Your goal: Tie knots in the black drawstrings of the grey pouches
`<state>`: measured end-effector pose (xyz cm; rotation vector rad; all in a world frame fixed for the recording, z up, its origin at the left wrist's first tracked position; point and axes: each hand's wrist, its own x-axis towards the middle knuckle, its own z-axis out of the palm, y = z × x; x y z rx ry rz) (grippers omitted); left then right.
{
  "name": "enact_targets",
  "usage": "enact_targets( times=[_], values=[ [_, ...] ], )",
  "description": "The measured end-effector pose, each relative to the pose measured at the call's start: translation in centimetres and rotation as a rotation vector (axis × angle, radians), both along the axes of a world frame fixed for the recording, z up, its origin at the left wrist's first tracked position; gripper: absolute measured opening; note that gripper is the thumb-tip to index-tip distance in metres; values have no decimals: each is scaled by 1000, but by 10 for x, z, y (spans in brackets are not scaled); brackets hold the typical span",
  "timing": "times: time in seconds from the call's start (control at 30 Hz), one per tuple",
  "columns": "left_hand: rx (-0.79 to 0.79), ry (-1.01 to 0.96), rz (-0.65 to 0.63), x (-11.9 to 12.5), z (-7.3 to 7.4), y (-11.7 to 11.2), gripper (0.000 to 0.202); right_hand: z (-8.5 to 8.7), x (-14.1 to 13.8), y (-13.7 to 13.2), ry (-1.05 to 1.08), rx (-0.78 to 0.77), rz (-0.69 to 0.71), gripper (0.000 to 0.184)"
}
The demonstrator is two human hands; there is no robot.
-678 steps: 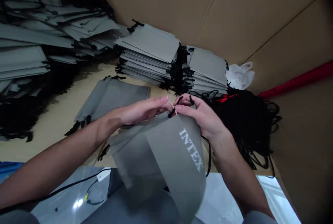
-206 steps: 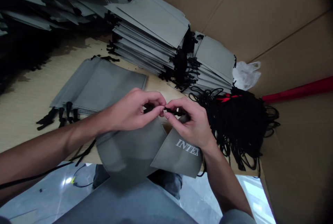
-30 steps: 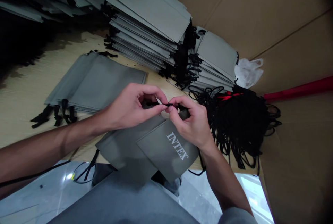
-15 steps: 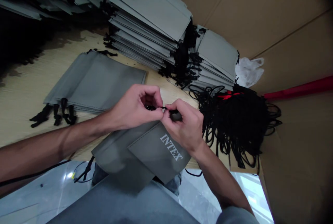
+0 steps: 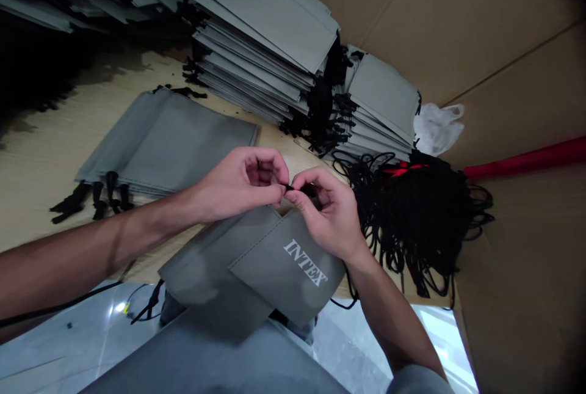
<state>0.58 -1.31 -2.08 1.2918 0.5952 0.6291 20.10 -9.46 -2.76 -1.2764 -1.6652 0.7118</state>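
Note:
My left hand (image 5: 249, 181) pinches a black cord (image 5: 289, 188) between thumb and forefinger. Against it, my right hand (image 5: 327, 207) is closed on the same cord, fingertips nearly touching those of the left. The fingers hide most of the cord there. Below both hands hangs a grey drawstring bag (image 5: 279, 266) with white INTEX lettering, its corner folded across, over my lap and the table's front edge. A loose cord end shows at the bag's left side, and a cord loop shows under my right wrist.
Several flat grey bags (image 5: 174, 137) with knotted black cords lie left on the wooden table (image 5: 27, 211). Tall bag stacks (image 5: 274, 21) stand behind, with a shorter stack (image 5: 384, 88) beside. At right lie a heap of black cords (image 5: 412, 217), a clear plastic bag (image 5: 438, 128) and cardboard walls (image 5: 513, 64).
My right hand has shifted slightly up and turned, its fingers more curled round the cord. The bag's lettered flap has moved a little to the right. My left hand has barely moved.

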Motion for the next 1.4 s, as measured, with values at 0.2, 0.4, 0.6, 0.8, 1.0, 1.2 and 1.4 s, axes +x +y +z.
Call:
enact_targets(
  times=[0.2, 0.4, 0.6, 0.8, 1.0, 1.2, 1.4],
  values=[
    [32, -3, 4, 1, -4, 1, 15, 1, 1, 0, -266, 76, 47, 5],
    [184, 71, 43, 3, -7, -4, 13, -4, -3, 1, -500, 71, 22, 8],
    [238, 103, 59, 2, -7, -6, 12, -1, -6, -2, -682, 49, 61, 17],
    [379, 146, 112, 1, -8, -9, 9, -4, -4, 0, -737, 161, 29, 23],
    [448, 195, 173, 2, -11, -13, 11, -7, -8, -2, -886, 286, -77, 24],
    [132, 114, 103, 7, -7, -11, 11, -9, -16, -4, -940, 397, -142, 27],
    [-8, 83, 144, 11, -5, -13, 12, -14, -24, -3, -873, 335, -151, 33]
  ],
)
